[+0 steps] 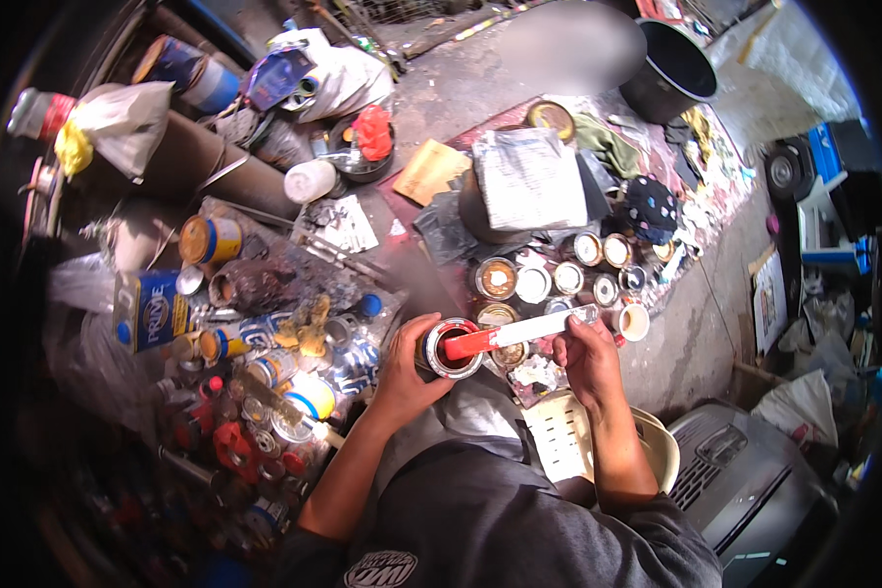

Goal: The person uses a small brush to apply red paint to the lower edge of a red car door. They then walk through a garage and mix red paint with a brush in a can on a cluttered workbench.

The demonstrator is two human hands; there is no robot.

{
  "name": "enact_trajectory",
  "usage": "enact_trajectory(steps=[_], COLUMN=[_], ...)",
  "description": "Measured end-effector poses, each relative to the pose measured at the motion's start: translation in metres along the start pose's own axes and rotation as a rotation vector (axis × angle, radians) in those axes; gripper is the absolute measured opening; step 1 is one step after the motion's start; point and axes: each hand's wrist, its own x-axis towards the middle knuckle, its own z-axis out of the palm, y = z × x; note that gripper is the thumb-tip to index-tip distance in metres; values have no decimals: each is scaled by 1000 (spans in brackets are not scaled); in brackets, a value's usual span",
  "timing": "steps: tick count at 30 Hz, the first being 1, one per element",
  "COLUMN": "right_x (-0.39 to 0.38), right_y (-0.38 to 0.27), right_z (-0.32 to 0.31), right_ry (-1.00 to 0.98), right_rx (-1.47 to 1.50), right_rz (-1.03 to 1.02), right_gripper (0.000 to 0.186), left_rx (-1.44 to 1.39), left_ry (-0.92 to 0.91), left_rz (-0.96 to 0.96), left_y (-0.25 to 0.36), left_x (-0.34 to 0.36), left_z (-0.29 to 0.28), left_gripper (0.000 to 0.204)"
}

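Observation:
My left hand [414, 365] is wrapped around the side of a small open paint can [453, 373] with dark red paint inside. Between the fingers and thumb of my right hand [591, 355] is the far end of a flat stirring stick [534, 329]. The stick is white toward my right hand and coated in bright red at its other end, which lies over the can's mouth. Whether its tip touches the paint I cannot tell. Just beyond the stick stand several small open cans, among them a can of white paint [533, 284].
A cloth-like white sheet [529, 176] covers a stand ahead. Cluttered cans and bottles, including a blue-and-yellow tin [150, 312], crowd the left. A black bucket [668, 71] stands far right. Close by my right forearm are a cream plastic chair [559, 441] and a grey car bumper [745, 480].

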Motion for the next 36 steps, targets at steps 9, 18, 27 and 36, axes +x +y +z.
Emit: enact_trajectory(steps=[9, 18, 27, 36], right_x=[-36, -56, -56, -117], right_y=[-31, -32, -36, -19], right_z=[-48, -57, -30, 97], right_ry=[117, 167, 71, -220], right_rx=[17, 20, -37, -464], right_rz=[-151, -198, -177, -307], right_gripper=[16, 19, 18, 19], left_rx=[-4, 3, 5, 154], left_ry=[-170, -228, -126, 180], left_rz=[119, 143, 148, 210], left_y=[18, 28, 35, 49], left_x=[34, 38, 12, -90], left_z=[46, 53, 27, -53], left_gripper=[88, 89, 90, 90])
